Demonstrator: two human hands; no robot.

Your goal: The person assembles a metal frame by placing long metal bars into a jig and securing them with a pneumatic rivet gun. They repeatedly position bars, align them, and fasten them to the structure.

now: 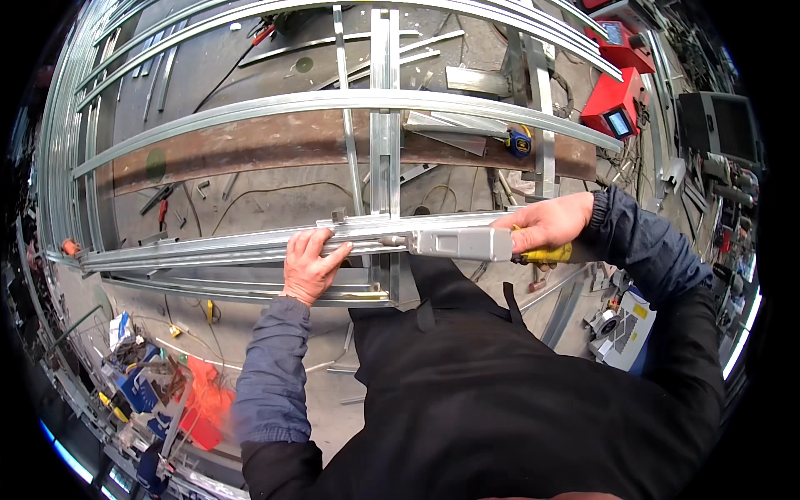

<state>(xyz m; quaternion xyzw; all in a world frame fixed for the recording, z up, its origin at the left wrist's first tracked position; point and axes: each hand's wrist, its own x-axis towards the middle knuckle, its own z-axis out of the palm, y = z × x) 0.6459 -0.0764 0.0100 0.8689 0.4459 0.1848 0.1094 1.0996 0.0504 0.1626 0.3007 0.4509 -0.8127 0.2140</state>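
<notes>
My right hand point(542, 223) is wrapped round the grip of a hand-held power tool with a grey box-shaped body point(462, 243) and a yellow-and-black part point(546, 253) below. The tool lies level, and its narrow nose points left along a galvanized metal channel point(208, 247). Whether the nose touches the metal, I cannot tell. Left of that nose, my left hand point(308, 265) grips the channel, fingers bent over it and thumb pointed towards the tool. Just beyond runs an upright metal stud point(385, 158), which crosses the channel near the nose.
More rails point(250, 111) of the metal frame curve across the far side. A blue tape measure point(518, 142) sits on a rusty beam point(275, 150). Red machines with screens point(615, 107) stand far right. Cables, loose strips and an orange-red bag point(204, 396) lie about the floor.
</notes>
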